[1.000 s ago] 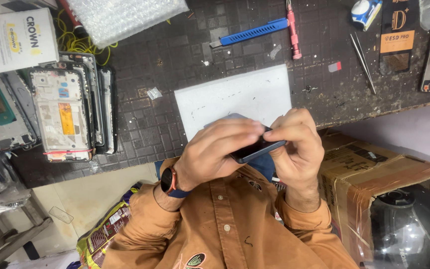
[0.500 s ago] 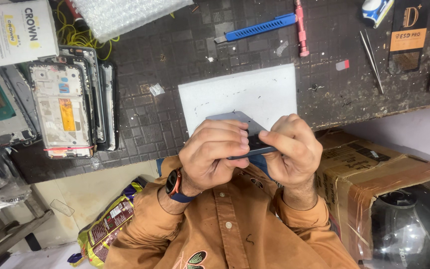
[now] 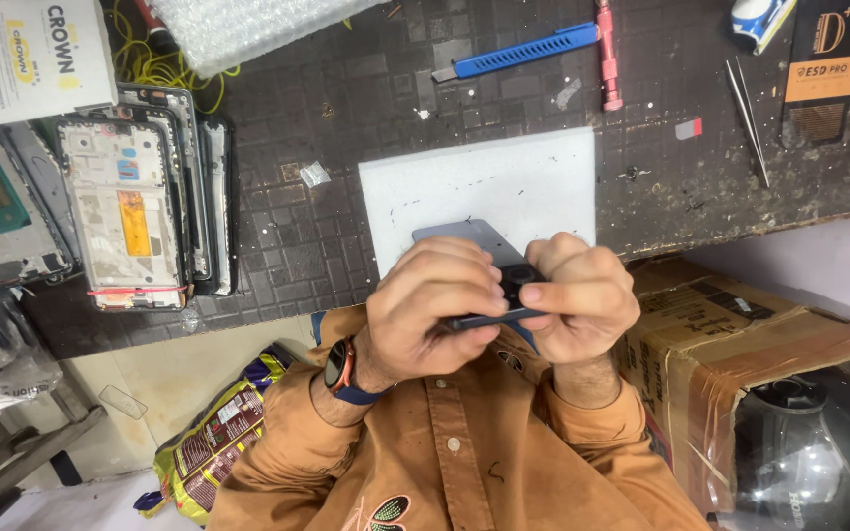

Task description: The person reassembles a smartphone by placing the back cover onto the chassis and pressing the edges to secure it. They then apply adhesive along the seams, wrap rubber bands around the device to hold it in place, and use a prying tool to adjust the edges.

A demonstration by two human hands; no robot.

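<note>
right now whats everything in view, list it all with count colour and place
phone: one, grey-blue, held in both hands
white sheet: one, mat centre
phone frames: a stack, left of mat
utility knife: one, blue, top centre
screwdriver: one, pink, beside knife
tweezers: one, metal, top right
bubble wrap: one, clear, top left
cardboard box: one, brown, lower right
left hand: watch on wrist, gripping phone
right hand: gripping phone

Dark gridded workbench mat (image 3: 346, 226), worn, speckled; pale floor (image 3: 164, 369) below; cardboard box (image 3: 730, 334) beside bench; light seemingly even.
</note>
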